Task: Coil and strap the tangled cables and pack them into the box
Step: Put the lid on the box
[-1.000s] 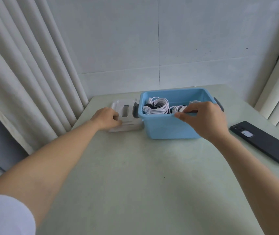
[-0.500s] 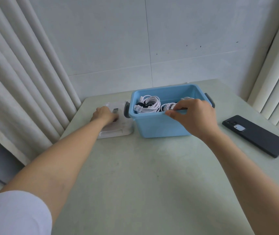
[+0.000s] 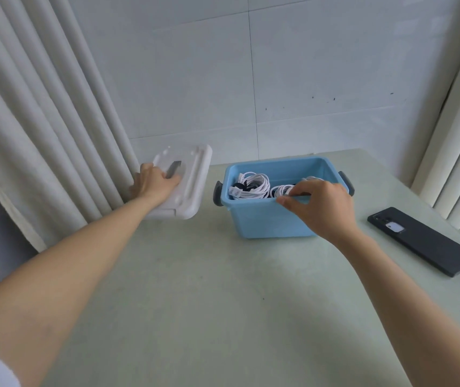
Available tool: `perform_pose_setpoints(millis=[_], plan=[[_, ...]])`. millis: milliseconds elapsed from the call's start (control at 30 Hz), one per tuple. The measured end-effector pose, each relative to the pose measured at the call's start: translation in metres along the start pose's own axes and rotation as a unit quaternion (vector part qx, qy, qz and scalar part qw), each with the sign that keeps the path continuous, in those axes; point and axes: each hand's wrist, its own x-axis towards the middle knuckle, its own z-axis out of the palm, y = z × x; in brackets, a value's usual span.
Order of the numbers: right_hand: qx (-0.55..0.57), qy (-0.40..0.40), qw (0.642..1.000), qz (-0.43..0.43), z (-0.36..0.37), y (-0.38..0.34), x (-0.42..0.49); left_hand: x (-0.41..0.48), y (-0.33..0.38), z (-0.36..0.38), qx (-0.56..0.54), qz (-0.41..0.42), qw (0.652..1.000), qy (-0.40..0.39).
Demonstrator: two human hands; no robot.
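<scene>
Packing looks all but done: coiled white cables (image 3: 251, 187) lie bundled inside the open-topped blue plastic box (image 3: 262, 222), just beyond the knuckles of the right hand (image 3: 321, 208). That hand grasps the box's near rim, thumb on the outer wall and fingers hooked over the edge; I judge it is steadying the box. The left hand (image 3: 153, 184) clasps a white rectangular plastic lid (image 3: 195, 174), fingers curled onto its upper face beside a grey handle (image 3: 173, 169). The lid is tilted, its far edge higher than the edge nearest the wrist. Whether that near edge touches the pale green table (image 3: 223, 303) I cannot tell.

The coming move turns on this: the box mouth lies directly to the right of the left hand, near the lid but apart from it, with a strip of table between. The left hand is the nearer one and has the lid in its grip. The lid's long axis appears to run away from the wrist, while the box's runs across, from left hand toward right, so the lid probably needs a turn before it seats between the grey end latches (image 3: 218, 194). The right hand's fingers would have to leave the rim first. A flat black phone (image 3: 424, 241) lies well to the right of the right hand.
</scene>
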Motion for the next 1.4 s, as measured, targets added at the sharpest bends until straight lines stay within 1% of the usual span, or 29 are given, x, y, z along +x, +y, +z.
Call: perform_pose_setpoints(millis=[67, 133, 167, 233, 300, 367, 433, 500, 533, 600, 700, 767, 800, 833, 867, 900, 933, 967, 1000, 1033, 1067, 1100, 1133, 1200, 1233, 1333, 1367, 1400], plan=[[0.028, -0.015, 0.999, 0.006, -0.003, 0.0, 0.0, 0.003, 0.012, -0.021, -0.054, 0.016, 0.998, 0.033], [0.078, -0.026, 0.996, 0.019, -0.01, -0.002, -0.001, 0.003, 0.029, -0.038, -0.098, 0.066, 0.992, 0.052], [0.106, -0.028, 0.994, 0.021, -0.013, -0.002, 0.0, 0.003, 0.039, -0.042, -0.113, 0.1, 0.987, 0.048], [0.142, -0.025, 0.989, 0.019, -0.016, -0.003, 0.001, -0.001, 0.059, -0.049, -0.128, 0.162, 0.978, 0.009], [0.167, -0.019, 0.985, 0.03, -0.022, -0.001, 0.002, -0.012, 0.085, -0.052, -0.127, 0.249, 0.959, -0.045], [0.208, 0.011, 0.976, 0.066, -0.029, 0.003, 0.005, -0.023, 0.108, -0.051, -0.083, 0.336, 0.932, -0.107], [0.241, 0.076, 0.96, 0.117, -0.04, 0.013, 0.008, -0.033, 0.133, -0.044, -0.005, 0.397, 0.904, -0.157], [0.255, 0.119, 0.945, 0.165, -0.046, 0.024, 0.011, -0.038, 0.151, -0.034, 0.047, 0.432, 0.885, -0.165], [0.259, 0.121, 0.94, 0.185, -0.049, 0.032, 0.012, -0.041, 0.16, -0.028, 0.056, 0.442, 0.88, -0.164], [0.273, 0.092, 0.933, 0.217, -0.048, 0.045, 0.013, -0.046, 0.17, -0.017, 0.075, 0.444, 0.875, -0.177], [0.303, 0.038, 0.922, 0.237, -0.038, 0.052, 0.012, -0.05, 0.173, -0.006, 0.08, 0.419, 0.884, -0.192], [0.323, 0.026, 0.916, 0.236, -0.035, 0.054, 0.011, -0.053, 0.17, -0.002, 0.037, 0.373, 0.909, -0.181], [0.336, 0.019, 0.911, 0.239, -0.035, 0.055, 0.012, -0.054, 0.166, -0.002, 0.0, 0.34, 0.927, -0.158], [0.349, 0.008, 0.903, 0.249, -0.034, 0.056, 0.012, -0.057, 0.158, -0.002, -0.061, 0.29, 0.947, -0.124], [0.362, -0.006, 0.895, 0.26, -0.034, 0.056, 0.012, -0.059, 0.149, -0.002, -0.146, 0.224, 0.96, -0.083], [0.377, -0.025, 0.885, 0.271, -0.034, 0.057, 0.012, -0.063, 0.14, -0.002, -0.239, 0.151, 0.958, -0.046], [0.399, -0.045, 0.871, 0.284, -0.032, 0.057, 0.01, -0.068, 0.129, -0.002, -0.323, 0.074, 0.943, -0.03], [0.425, -0.059, 0.855, 0.292, -0.031, 0.056, 0.009, -0.076, 0.12, -0.002, -0.395, 0.009, 0.918, -0.036], [0.448, -0.064, 0.842, 0.293, -0.03, 0.054, 0.007, -0.086, 0.112, 0.001, -0.449, -0.041, 0.89, -0.07], [0.461, -0.064, 0.836, 0.292, -0.031, 0.052, 0.005, -0.096, 0.106, 0.004, -0.487, -0.079, 0.861, -0.123], [0.466, -0.059, 0.834, 0.291, -0.03, 0.049, 0.004, -0.105, 0.101, 0.007, -0.518, -0.099, 0.832, -0.172], [0.467, -0.052, 0.833, 0.292, -0.031, 0.047, 0.004, -0.111, 0.101, 0.01, -0.549, -0.106, 0.805, -0.198], [0.464, -0.049, 0.834, 0.293, -0.03, 0.045, 0.002, -0.116, 0.097, 0.011, -0.581, -0.113, 0.781, -0.197], [0.46, -0.041, 0.838, 0.292, -0.03, 0.041, 0.001, -0.121, 0.097, 0.009, -0.632, -0.128, 0.747, -0.164], [0.46, -0.039, 0.838, 0.29, -0.03, 0.039, 0.002, -0.122, 0.098, 0.008, -0.641, -0.13, 0.743, -0.145], [0.461, -0.055, 0.842, 0.274, -0.029, 0.03, 0.004, -0.131, 0.091, 0.005, -0.611, -0.121, 0.779, -0.073], [0.461, -0.066, 0.844, 0.267, -0.025, 0.024, 0.005, -0.135, 0.085, 0.005, -0.606, -0.129, 0.784, -0.045], [0.458, -0.077, 0.847, 0.259, -0.022, 0.02, 0.005, -0.138, 0.08, 0.005, -0.612, -0.138, 0.778, -0.021]])
